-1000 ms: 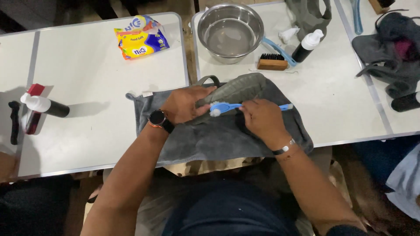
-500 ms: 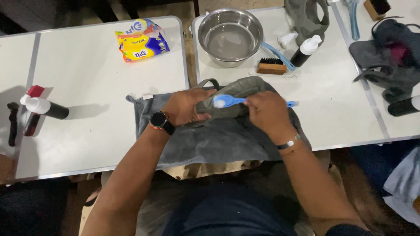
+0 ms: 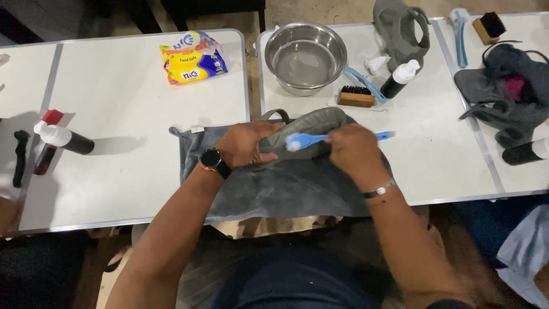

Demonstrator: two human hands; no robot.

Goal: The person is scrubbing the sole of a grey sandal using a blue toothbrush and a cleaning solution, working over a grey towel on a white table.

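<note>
Both forearms reach forward and angle inward, so the hands sit close together. The left hand [image 3: 245, 144] is curled in a grip, palm down, a watch on its wrist. The right hand [image 3: 355, 150] is closed in a fist, a band on its wrist.

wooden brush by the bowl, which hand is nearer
Right. The right hand sits just below the wooden brush; the left hand is farther left, gripping the grey shoe.

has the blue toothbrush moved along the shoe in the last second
Yes. The blue toothbrush in the right hand has slid toward the shoe's toe, away from the left hand.
</note>
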